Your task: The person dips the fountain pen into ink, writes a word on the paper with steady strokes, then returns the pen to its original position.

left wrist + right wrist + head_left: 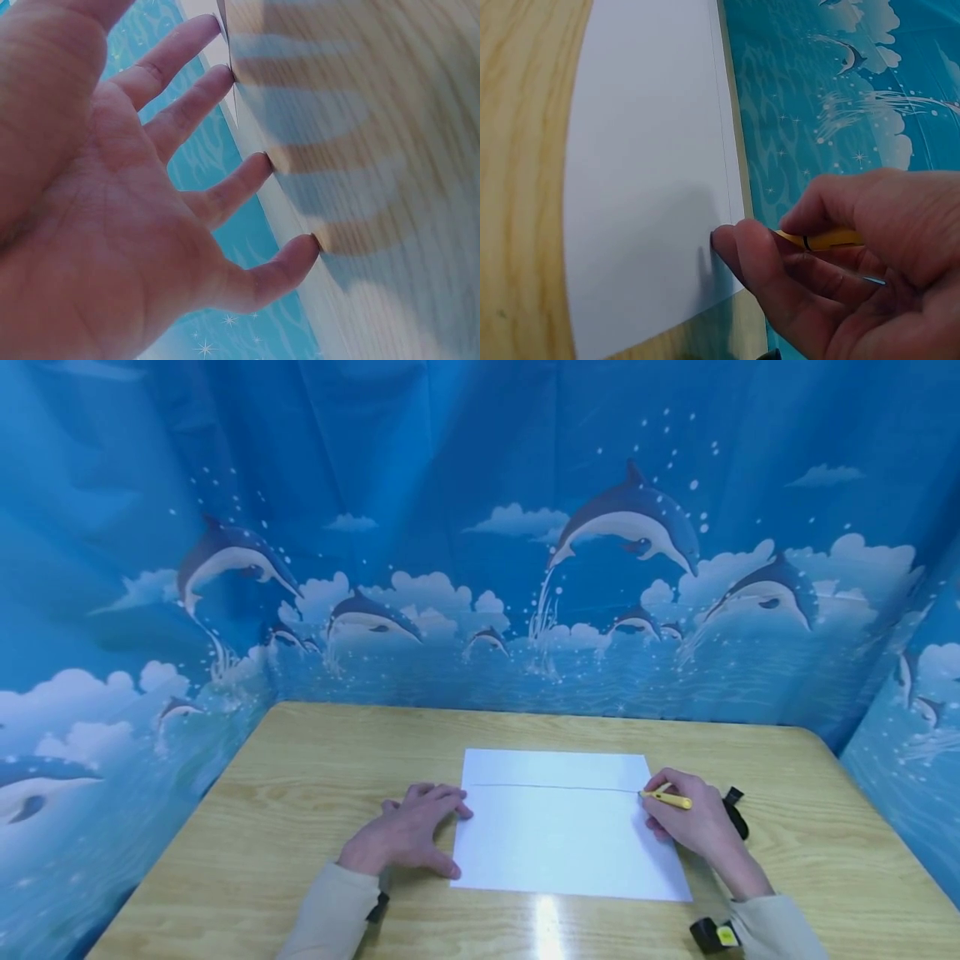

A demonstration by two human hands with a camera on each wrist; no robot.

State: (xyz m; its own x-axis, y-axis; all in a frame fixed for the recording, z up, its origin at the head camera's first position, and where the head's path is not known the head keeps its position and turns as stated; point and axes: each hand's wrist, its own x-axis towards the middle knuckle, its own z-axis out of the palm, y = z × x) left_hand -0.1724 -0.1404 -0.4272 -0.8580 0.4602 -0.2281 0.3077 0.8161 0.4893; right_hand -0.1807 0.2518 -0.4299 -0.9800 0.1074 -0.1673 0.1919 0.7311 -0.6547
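Note:
A white sheet of paper (562,852) lies flat on the table, with one thin dark line (555,787) across its upper part from near the left edge to near the right. My right hand (697,818) pinches a yellow pen (677,800), whose tip meets the line's right end. In the right wrist view, fingers cover the tip of the pen (832,240). At the sheet's left edge rests my left hand (408,833), fingers spread, thumb at the lower left corner. The left wrist view shows the left hand's fingertips (262,161) touching down along the tabletop and paper edge.
The wooden table (337,743) has rounded far corners. Behind it and at both sides hangs a blue curtain (450,527) printed with dolphins and clouds. Black wrist gear (705,935) with a yellow label sits by the right sleeve (776,931).

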